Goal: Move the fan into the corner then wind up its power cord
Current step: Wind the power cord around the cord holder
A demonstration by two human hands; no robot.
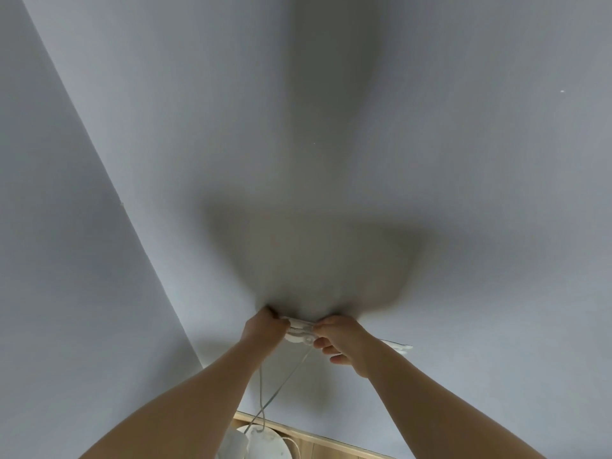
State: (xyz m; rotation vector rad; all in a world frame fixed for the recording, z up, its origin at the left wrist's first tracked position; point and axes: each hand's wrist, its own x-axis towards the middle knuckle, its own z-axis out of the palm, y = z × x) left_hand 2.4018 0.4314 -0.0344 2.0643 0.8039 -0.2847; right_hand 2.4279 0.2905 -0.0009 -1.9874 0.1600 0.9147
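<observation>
Between the two hands, held up close to the wall [430,160], sits a small white bundle of coiled cord [299,331]. The left hand [261,329] pinches the bundle's left end with curled fingers [273,315]; the right hand [344,339] grips the right end, thumb and forefinger closed on the loops and the other fingers curled beneath. A white piece [400,345] pokes out to the right past the right hand (perhaps the plug end, too blurred to say). From the bundle two slack strands [284,379] hang down to the fan [265,442], whose round white base and pole show at the near edge, standing on the wooden floor [331,448] just beside the wall and near the corner [133,226].

The fan looks already placed, so the step in hand is the winding, and it seems well along, with only the hanging length left loose. The next move likely calls for one hand to keep the coil pinched while the other draws up more slack and lays another loop, without tugging the fan.
</observation>
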